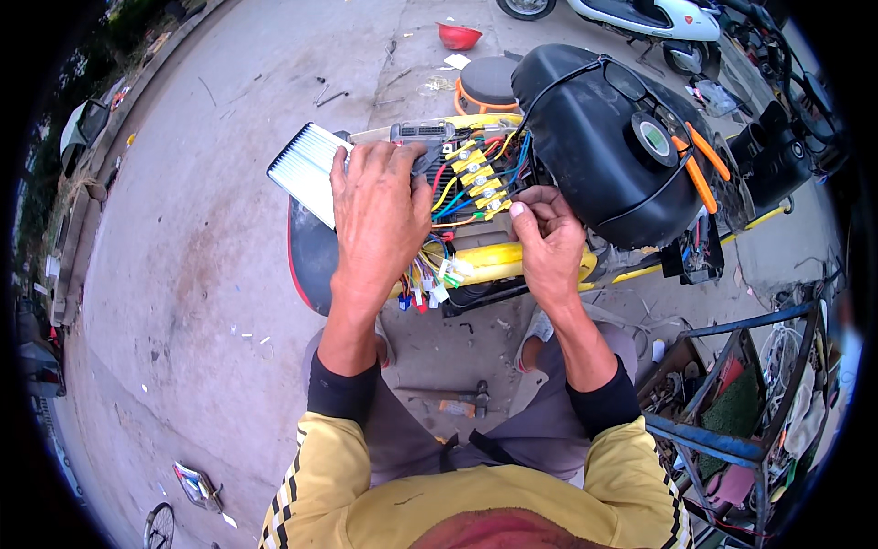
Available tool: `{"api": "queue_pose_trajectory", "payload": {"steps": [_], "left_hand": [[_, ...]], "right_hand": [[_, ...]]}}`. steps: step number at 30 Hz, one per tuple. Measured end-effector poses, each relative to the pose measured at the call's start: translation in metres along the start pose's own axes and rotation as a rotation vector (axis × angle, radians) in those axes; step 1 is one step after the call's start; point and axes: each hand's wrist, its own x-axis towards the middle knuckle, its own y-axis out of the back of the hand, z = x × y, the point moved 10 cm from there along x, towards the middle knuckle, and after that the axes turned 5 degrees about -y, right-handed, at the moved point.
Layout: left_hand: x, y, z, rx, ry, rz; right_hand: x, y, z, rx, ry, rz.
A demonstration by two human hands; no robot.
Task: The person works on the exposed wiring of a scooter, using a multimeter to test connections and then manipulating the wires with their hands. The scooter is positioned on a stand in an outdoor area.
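A yellow terminal block [479,178] with several screw terminals sits over a black finned controller on the yellow frame of an electric scooter. Red, yellow, blue and green wires run from it. My left hand [380,206] bends over the controller's left side, fingers close together, beside a small dark grey part [425,162]; what its fingertips hold is hidden. Thumb and forefinger of my right hand [552,247] are pinched at the block's near right end. Below my left hand hangs a bundle of wires with white, red, blue and green connectors [428,285]. A white ribbed panel [309,169] lies left of that hand.
A large black plastic body part [599,151] stands to the right, with orange-handled pliers [700,166] on it. A hammer [481,399] lies between my feet. At the lower right is a blue metal rack [709,439] of tools and scraps. A red bowl-like object [458,37] lies beyond.
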Motion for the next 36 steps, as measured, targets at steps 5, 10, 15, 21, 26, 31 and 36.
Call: {"api": "queue_pose_trajectory", "payload": {"steps": [5, 10, 15, 21, 26, 31, 36], "left_hand": [[-0.001, 0.003, -0.003, -0.1, 0.016, -0.072], [-0.002, 0.024, -0.01, -0.16, 0.06, -0.029], [-0.012, 0.077, -0.029, -0.447, 0.072, 0.329], [-0.05, 0.22, 0.006, -0.754, -0.385, 0.73], [-0.074, 0.251, 0.009, -0.768, -0.381, 1.071], [-0.084, 0.248, 0.007, -0.653, -0.325, 1.126], [-0.109, 0.262, 0.018, -0.676, -0.394, 1.251]], "right_hand": [[0.0, 0.002, 0.001, 0.009, -0.007, 0.004], [-0.001, 0.002, -0.002, -0.018, 0.01, 0.027], [0.0, 0.002, -0.001, -0.017, 0.009, 0.037], [0.003, -0.003, -0.003, -0.021, 0.046, 0.027], [0.001, 0.0, 0.001, 0.002, 0.042, 0.056], [0.001, 0.005, 0.001, -0.015, 0.048, 0.042], [-0.004, -0.004, -0.004, -0.042, 0.05, -0.009]]}}
